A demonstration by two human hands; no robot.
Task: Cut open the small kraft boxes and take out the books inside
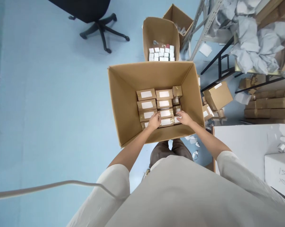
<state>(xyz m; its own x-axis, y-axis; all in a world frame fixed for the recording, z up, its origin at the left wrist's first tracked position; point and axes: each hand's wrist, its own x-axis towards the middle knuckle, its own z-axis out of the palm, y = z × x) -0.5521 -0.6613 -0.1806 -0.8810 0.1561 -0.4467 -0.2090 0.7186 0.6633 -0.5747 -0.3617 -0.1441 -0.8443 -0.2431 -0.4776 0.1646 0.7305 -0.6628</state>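
Note:
Inside a large open carton (116,104) lie several small brown cardboard boxes, stacked in rows, with white labels on them. My left hand (154,121) has its fingers curled at the left end of a labelled cardboard box (166,122) in the near row. At the right end of that row, my right hand (185,119) holds the edge of a smaller labelled box (176,120), thumb and fingers bent over it. Part of another box (144,125) shows beside my left hand, which partly covers it. The undersides of both hands are hidden.
Beyond the carton stands another carton (161,30) with several small white boxes in it. An office chair (101,25) is at the upper left. Shelving with grey plastic bags (248,41) and a white table (241,142) are on the right. A pale cable (50,185) crosses the lower left.

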